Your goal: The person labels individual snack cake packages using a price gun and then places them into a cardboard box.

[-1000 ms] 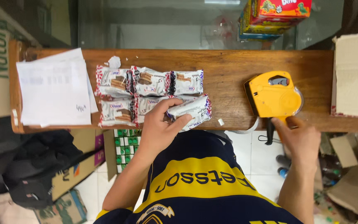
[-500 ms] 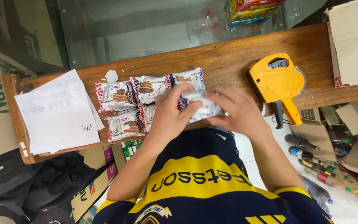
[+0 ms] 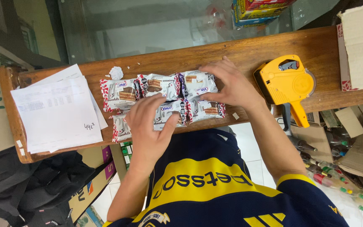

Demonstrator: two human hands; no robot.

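In the head view, the person's left hand [image 3: 148, 126] is lying palm down over the front row of snack packets [image 3: 164, 98], its fingers spread and loosely curled, pressing on the packets rather than closing around any one of them. The right hand [image 3: 227, 84] is resting at the right end of the same group, fingers stretched flat across the last packets in both rows, gripping nothing. The white and red wrapped packets are sitting in two rows, touching one another, near the front edge of a long wooden shelf [image 3: 248, 50]. A small crumpled scrap of white paper [image 3: 115, 72] is lying just behind the leftmost packet. Well to the left, a stack of white paper sheets [image 3: 57, 113] is covering the end of the shelf. To the right of the right hand, a yellow price-label gun [image 3: 286, 84] is lying with its handle hanging over the front edge. A cardboard box [image 3: 362, 46] is sitting at the far right.
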